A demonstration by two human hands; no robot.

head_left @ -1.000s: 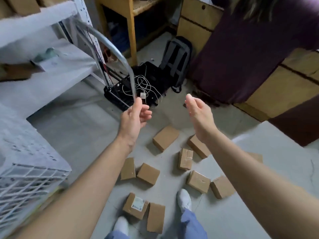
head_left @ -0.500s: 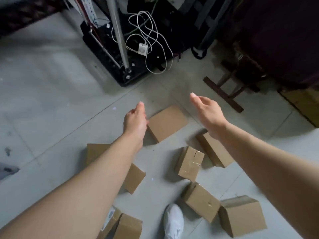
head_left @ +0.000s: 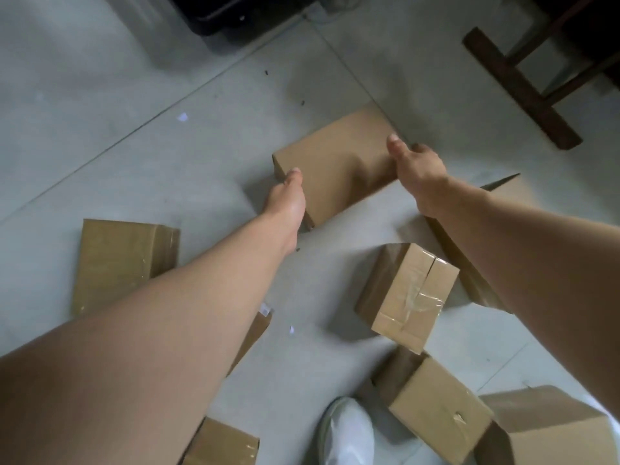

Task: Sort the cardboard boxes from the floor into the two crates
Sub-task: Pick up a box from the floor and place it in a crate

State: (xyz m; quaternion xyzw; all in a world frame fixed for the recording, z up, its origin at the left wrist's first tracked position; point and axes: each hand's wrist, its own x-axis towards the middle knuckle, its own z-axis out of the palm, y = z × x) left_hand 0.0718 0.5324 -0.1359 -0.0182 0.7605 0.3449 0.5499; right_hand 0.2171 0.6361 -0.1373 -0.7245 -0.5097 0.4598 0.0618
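Head view: my left hand point(head_left: 288, 196) and right hand point(head_left: 417, 167) grip the big box point(head_left: 335, 162). Next I must lift it level.

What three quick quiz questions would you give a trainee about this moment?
1. True or false: the left hand and right hand hold the same far box.
2. What seals the small box near the right forearm? A) string B) clear tape C) staples
3. Short answer: what white thing stands at the bottom edge among the boxes?
Key: 1 true; 2 B; 3 a shoe.
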